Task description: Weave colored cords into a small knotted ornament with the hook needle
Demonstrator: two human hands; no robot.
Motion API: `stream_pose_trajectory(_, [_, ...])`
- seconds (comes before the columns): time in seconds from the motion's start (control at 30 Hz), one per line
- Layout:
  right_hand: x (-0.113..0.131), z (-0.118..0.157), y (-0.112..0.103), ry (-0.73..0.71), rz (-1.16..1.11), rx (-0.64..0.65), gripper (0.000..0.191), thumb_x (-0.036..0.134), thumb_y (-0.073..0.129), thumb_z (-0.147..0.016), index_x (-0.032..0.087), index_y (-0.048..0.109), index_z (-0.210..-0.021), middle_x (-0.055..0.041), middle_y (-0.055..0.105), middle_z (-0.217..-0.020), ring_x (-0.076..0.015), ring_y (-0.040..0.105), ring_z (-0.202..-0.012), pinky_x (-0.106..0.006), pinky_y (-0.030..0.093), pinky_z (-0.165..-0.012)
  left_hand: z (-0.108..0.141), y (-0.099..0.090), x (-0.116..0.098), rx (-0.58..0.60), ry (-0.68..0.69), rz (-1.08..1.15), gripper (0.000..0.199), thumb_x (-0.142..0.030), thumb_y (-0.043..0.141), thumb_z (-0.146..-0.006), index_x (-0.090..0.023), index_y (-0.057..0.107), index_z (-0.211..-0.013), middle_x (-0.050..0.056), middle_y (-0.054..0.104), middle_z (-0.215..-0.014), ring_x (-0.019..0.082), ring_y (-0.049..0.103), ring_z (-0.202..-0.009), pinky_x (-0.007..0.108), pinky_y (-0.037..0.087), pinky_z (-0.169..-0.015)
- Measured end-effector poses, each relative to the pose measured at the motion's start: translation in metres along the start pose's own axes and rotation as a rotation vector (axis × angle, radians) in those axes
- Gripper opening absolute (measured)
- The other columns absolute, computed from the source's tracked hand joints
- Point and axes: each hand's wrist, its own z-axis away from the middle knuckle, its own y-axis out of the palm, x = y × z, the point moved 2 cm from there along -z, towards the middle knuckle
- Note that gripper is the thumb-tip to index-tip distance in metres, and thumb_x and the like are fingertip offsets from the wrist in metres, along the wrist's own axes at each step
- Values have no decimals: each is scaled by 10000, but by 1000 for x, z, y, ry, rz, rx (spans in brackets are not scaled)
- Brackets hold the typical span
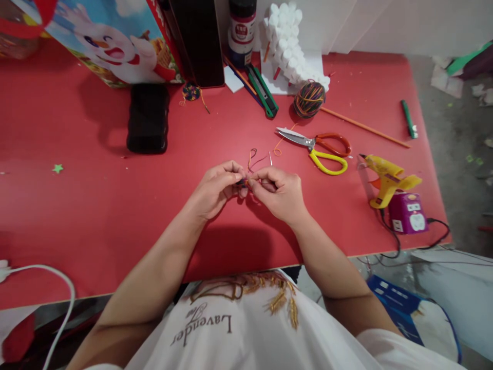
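Observation:
Both hands meet over the near middle of the red table. My left hand (219,189) pinches a small crocheted piece of multicoloured yarn (242,182), mostly covered by the fingers. On its right edge my right hand (279,192) closes thumb and forefinger on the same piece. A thin silvery tool (270,158), its kind unclear, shows just beyond the right hand's knuckles. Loose yarn (252,154) curls on the table past the fingertips. Farther off lies a ball of the same multicoloured yarn (309,99), with a strand leading toward the hands.
Scissors (311,146) lie opened right of the hands. A yellow glue gun (389,174) and purple box (408,213) with cables occupy the right edge. Behind are a green utility knife (264,92), a bottle (242,33), a black phone-like object (148,118) and a small crocheted disc (191,91).

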Motion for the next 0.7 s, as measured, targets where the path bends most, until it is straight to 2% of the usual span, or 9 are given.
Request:
stream_pose_trajectory(0.23, [-2,0,1,-11,-24,10,91,235,697,-910,190,758,-859,117,337,-523,-70,329,-488,-242,333,-543,-1,0,4,21,-12,-43,168,-226,781,-776,-167,643,-852,7,685,-693,130,638,-550,268,546,-543])
stream_pose_trajectory(0.4, [-1,0,3,-1,-16,27,111,237,695,-921,199,730,-823,107,388,-507,-74,335,-483,-246,319,-528,1,2,4,-7,47,-120,150,-198,759,-783,-189,611,-811,8,681,-620,152,642,-528,283,544,-531])
stream_pose_trajectory(0.5, [0,1,3,-7,27,3,106,216,696,-907,200,719,-804,104,374,-521,-75,333,-494,-249,328,-542,2,4,3,-4,79,-150,143,-176,745,-765,-197,606,-789,-20,633,-570,129,593,-484,265,510,-507])
stream_pose_trajectory(0.7, [1,5,5,-78,85,-65,101,223,694,-904,201,714,-808,102,411,-534,-72,339,-499,-248,338,-556,2,6,4,-18,92,-135,131,-125,724,-718,-188,610,-731,-43,575,-600,73,511,-452,229,404,-461])
